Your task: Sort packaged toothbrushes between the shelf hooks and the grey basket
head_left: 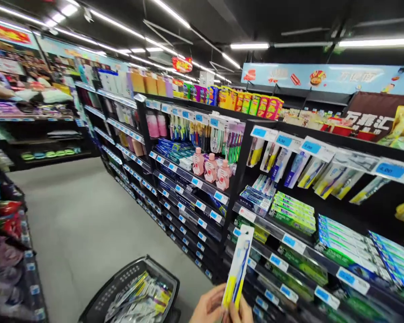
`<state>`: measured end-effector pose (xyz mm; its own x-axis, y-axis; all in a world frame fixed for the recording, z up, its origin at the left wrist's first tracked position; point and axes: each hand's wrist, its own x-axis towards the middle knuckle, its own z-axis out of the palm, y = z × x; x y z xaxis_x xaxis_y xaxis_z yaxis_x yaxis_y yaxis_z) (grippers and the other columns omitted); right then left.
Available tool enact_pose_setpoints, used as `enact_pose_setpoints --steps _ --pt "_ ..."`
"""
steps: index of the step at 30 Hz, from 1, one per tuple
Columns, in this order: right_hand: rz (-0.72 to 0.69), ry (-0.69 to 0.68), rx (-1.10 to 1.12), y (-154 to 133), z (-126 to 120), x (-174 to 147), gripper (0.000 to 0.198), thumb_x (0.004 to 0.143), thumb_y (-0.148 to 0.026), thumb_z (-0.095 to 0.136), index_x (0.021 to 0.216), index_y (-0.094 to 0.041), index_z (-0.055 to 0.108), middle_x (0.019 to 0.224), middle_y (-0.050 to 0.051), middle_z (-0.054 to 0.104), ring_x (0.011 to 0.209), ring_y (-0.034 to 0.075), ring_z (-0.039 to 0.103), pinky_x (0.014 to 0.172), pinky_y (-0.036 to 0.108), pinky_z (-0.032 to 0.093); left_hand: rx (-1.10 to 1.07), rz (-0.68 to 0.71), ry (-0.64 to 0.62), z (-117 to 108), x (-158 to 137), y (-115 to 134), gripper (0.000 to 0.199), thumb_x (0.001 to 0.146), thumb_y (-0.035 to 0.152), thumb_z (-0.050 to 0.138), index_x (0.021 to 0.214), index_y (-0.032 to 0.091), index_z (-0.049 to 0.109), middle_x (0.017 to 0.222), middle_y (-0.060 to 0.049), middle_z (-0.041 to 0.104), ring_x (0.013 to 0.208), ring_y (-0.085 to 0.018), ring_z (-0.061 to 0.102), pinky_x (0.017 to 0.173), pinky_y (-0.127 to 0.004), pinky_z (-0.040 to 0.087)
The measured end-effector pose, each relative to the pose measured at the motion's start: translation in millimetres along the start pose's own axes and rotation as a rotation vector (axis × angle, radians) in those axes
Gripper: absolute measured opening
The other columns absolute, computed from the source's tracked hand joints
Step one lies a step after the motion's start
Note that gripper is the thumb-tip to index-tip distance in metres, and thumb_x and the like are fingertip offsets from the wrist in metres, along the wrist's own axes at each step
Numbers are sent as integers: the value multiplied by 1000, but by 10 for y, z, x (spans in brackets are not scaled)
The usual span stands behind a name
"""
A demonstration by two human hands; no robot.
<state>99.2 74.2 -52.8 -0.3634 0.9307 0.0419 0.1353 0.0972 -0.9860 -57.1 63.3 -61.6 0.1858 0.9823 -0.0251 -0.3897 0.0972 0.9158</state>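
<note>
A blue and yellow toothbrush pack (pixel 239 264) stands upright in front of the lower shelves, and both my hands grip it at its bottom end. My left hand (pixel 207 308) closes on its left side at the bottom edge of the view. My right hand (pixel 245 313) pinches it from the right, with only the fingers showing. To the left of my hands, a black shopping basket (pixel 101 296) on the floor holds several more toothbrush packs (pixel 141 298).
Black shelving (pixel 235 179) runs along the right with hanging toothbrushes (pixel 323 175), toothpaste boxes (pixel 292 211) and pink bottles (pixel 210 168). Another shelf unit (pixel 10 251) stands at the left. A grey floor aisle (pixel 84 215) lies between them.
</note>
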Motion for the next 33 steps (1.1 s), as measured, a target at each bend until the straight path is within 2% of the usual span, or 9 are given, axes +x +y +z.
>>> enact_pose_setpoints --steps 2,4,7,10,19,23,29,33 --pt "72 123 159 99 101 -130 66 87 -81 44 101 -20 66 56 1 60 47 17 55 47 28 44 19 -6 20 60 -76 4 64 70 51 85 124 20 73 118 -19 77 110 -35 70 104 -50 50" --pt "95 182 270 127 167 -214 56 87 -75 53 93 -20 63 57 0 61 48 15 54 49 27 42 31 -40 64 91 -154 34 60 71 49 85 122 19 74 115 -19 78 102 -33 72 95 -48 55" --pt "91 173 311 80 215 -275 47 91 -68 54 87 -21 59 60 0 62 49 14 54 50 26 39 55 -90 122 88 -262 90 55 72 44 85 119 17 75 113 -18 79 95 -31 74 87 -44 59" --pt "80 133 310 16 219 -301 43 94 -63 54 91 -20 60 66 1 65 53 15 56 53 26 42 61 -126 172 66 -338 122 51 73 42 84 116 16 75 113 -18 79 98 -30 74 90 -42 58" --pt "63 106 213 -17 207 -356 39 99 -55 52 105 -18 64 79 2 72 58 14 62 59 26 47 144 -155 252 69 -335 111 43 76 42 81 109 15 72 111 -16 78 105 -27 72 97 -39 54" --pt "82 96 98 -61 194 -390 38 101 -51 48 112 -18 64 82 1 72 60 14 64 60 25 47 118 -123 273 64 -344 136 44 73 38 84 108 19 66 110 -13 77 105 -26 71 92 -38 56" --pt "74 42 -53 -151 196 -414 37 105 -43 42 127 -21 61 70 -1 67 66 17 65 69 28 48 163 -104 248 21 -346 185 29 71 36 85 81 17 65 121 -13 68 108 -27 68 91 -34 55" --pt "52 6 -148 -205 218 -421 40 106 -42 38 135 -24 58 75 1 69 70 19 65 70 29 48 161 -71 258 32 -326 165 31 68 30 86 89 18 68 119 -12 67 104 -24 67 86 -32 55"
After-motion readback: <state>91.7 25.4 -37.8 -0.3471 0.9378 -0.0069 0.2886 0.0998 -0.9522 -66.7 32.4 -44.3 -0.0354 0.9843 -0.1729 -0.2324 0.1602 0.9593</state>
